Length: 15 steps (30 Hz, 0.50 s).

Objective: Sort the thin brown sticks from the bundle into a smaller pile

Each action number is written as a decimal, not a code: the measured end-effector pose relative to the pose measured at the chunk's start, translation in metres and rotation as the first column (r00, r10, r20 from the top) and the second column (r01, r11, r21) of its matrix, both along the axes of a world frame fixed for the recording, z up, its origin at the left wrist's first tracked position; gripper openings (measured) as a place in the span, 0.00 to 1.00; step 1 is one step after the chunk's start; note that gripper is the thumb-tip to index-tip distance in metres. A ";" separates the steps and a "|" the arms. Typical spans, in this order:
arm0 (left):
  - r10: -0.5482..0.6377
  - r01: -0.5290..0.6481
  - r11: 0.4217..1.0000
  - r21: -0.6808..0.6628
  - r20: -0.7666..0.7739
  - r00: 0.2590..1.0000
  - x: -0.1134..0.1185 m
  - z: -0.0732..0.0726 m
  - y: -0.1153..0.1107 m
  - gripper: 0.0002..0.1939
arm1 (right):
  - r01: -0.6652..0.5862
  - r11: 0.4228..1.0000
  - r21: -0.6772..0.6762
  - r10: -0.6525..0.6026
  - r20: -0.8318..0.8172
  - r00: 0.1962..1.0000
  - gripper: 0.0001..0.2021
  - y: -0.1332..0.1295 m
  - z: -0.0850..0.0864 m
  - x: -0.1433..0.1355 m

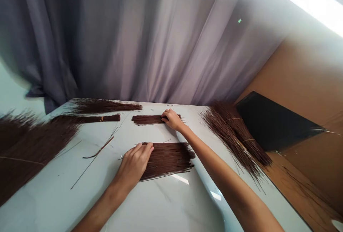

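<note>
L hand (135, 161): half-curling over near twigs (171, 157), L end; grip unclear
R hand (172, 118): half-curling over far twigs (147, 119), nr R end; grip unclear
Tbl (150, 207): bearing both

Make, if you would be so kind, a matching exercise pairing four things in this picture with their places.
Things
1. Nearer flat layer of dark brown twigs
2. Farther, narrower strip of dark brown twigs
3. Black angular panel
4. Pleated grey-purple fabric curtain

Places
A. Behind the far edge of the glossy white table
B. At the right hand's fingers
C. On the picture's right side
D. At the left hand's fingers

Pairs: 1-D, 2-B, 3-C, 4-A
</note>
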State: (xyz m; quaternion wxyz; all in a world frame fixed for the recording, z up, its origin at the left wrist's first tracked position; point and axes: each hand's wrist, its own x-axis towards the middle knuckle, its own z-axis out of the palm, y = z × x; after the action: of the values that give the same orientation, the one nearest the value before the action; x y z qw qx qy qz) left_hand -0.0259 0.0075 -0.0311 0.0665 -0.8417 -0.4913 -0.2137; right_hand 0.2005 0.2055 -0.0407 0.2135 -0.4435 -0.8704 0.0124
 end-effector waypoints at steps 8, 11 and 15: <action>-0.043 0.045 0.997 0.065 -0.034 0.999 0.007 -0.004 -0.003 0.13 | -0.046 0.997 0.055 0.039 0.124 0.992 0.09 -0.001 -0.009 0.001; -0.022 0.023 0.999 0.031 -0.009 1.000 0.007 -0.001 -0.003 0.14 | -0.054 0.997 0.058 0.046 0.132 0.990 0.10 -0.001 -0.011 -0.001; 0.031 -0.031 0.999 0.019 -0.014 0.999 0.005 0.002 -0.003 0.13 | -0.050 0.998 0.044 0.047 0.067 0.997 0.05 -0.001 -0.013 0.001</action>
State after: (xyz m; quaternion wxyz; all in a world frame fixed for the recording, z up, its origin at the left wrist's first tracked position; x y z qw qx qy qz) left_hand -0.0206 0.0040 -0.0289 0.0810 -0.8348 -0.5019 -0.2112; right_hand 0.2019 0.2045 -0.0541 0.1943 -0.4174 -0.8876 -0.0168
